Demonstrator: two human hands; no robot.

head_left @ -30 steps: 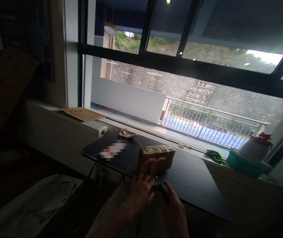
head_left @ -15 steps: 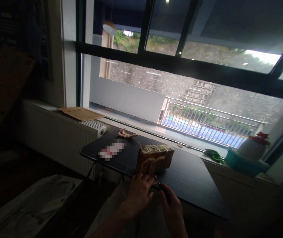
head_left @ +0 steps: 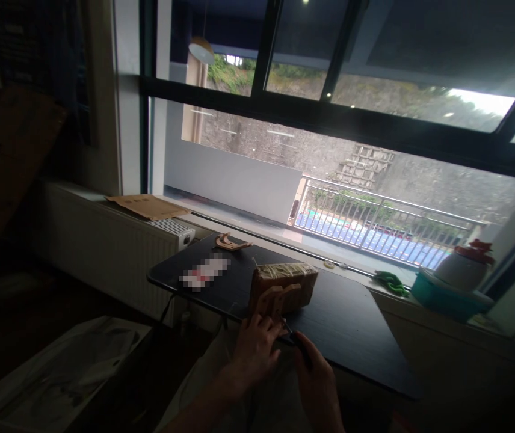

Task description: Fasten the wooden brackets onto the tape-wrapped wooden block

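My left hand point(head_left: 257, 349) is closed on the lower part of a light wooden piece with upright curved arms point(head_left: 267, 300), near the front edge of the black table point(head_left: 357, 325). In my right hand point(head_left: 318, 376) is a dark-handled screwdriver point(head_left: 301, 344). Its thin metal shaft points up and left to the base of the wooden piece, where my fingers partly hide the tip. Directly behind the arms stands a brown box wrapped in clear plastic point(head_left: 305, 287). Farther back on the table lies a loose curved wooden part point(head_left: 233, 243).
A blurred-out white and red item point(head_left: 206, 272) lies on the table's left side. Along the windowsill are a green cloth point(head_left: 390, 282) and a teal basin point(head_left: 442, 294). A brown envelope point(head_left: 149, 206) rests on the radiator point(head_left: 117, 252). At lower left sits a white container point(head_left: 68, 367).
The right hand and screwdriver have shifted very slightly, the shaft still at the wooden piece. The left hand keeps its hold. The view has moved a little.
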